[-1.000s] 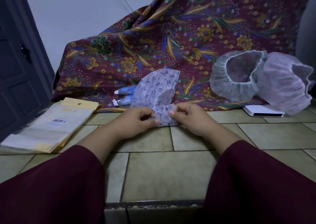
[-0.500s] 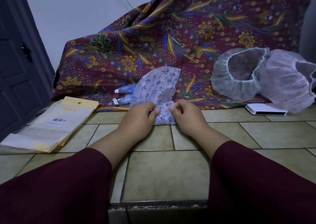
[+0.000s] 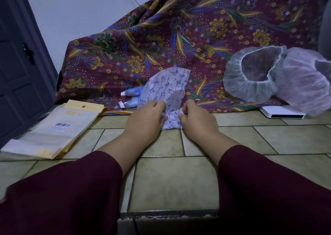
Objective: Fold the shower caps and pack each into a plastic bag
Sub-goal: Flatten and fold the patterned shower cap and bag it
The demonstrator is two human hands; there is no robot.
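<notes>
While the left hand (image 3: pixel 146 117) and right hand (image 3: pixel 196 120) are each pinching the near edge of the printed cap (image 3: pixel 168 93) on the tiled floor (image 3: pixel 172 181), the thin film is likely slipping and the fold springing open if either pinch is loosening. The bags (image 3: pixel 52 132) are lying flat to the left, apparently holding nothing; two loose caps (image 3: pixel 279 79) are waiting unpacked on the right.
</notes>
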